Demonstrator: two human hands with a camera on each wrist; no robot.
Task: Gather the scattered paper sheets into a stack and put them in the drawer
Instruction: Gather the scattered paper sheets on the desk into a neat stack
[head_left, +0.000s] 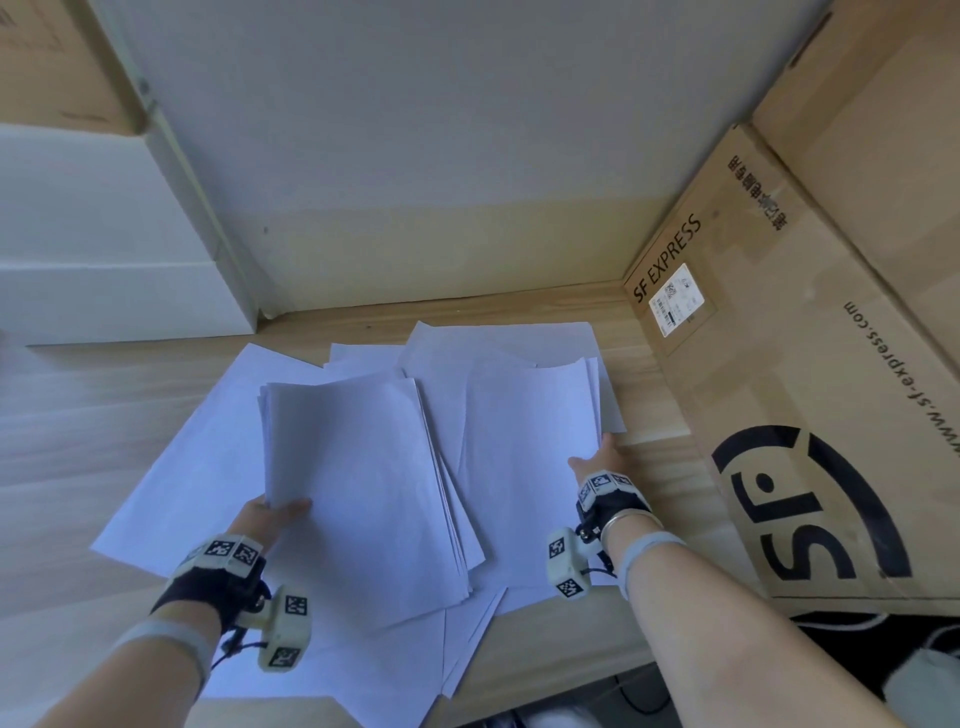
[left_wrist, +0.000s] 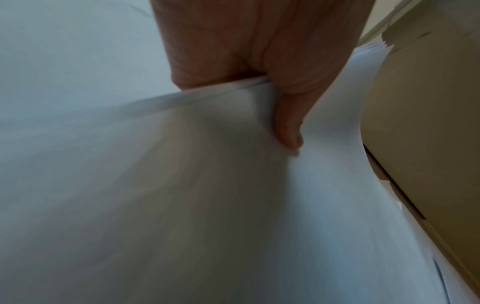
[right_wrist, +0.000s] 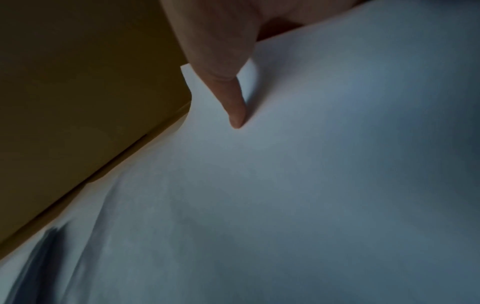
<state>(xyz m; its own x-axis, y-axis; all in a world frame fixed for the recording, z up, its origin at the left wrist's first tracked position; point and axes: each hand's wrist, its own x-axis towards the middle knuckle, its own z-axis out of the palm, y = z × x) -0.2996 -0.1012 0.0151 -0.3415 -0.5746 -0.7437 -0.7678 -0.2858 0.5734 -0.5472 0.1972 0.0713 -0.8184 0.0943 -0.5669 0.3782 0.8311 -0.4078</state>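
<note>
Several white paper sheets (head_left: 197, 467) lie overlapping on the wooden table (head_left: 78, 415). My left hand (head_left: 278, 512) pinches the near edge of a gathered stack (head_left: 353, 478), thumb on top, and holds it slightly raised over the loose sheets. The left wrist view shows that thumb (left_wrist: 288, 131) pressing on the stack (left_wrist: 324, 205), whose edge is tucked into the hand. My right hand (head_left: 592, 460) grips the right edge of another few sheets (head_left: 530, 441), which curl upward. In the right wrist view its thumb (right_wrist: 233, 102) lies on that paper (right_wrist: 311, 164). No drawer is recognisable.
A big SF Express cardboard box (head_left: 779, 415) stands against the sheets' right side, close to my right hand. White furniture (head_left: 104, 234) stands at the far left, and a grey wall panel (head_left: 415, 156) rises behind the table. The table's front edge (head_left: 571, 670) runs below my right forearm.
</note>
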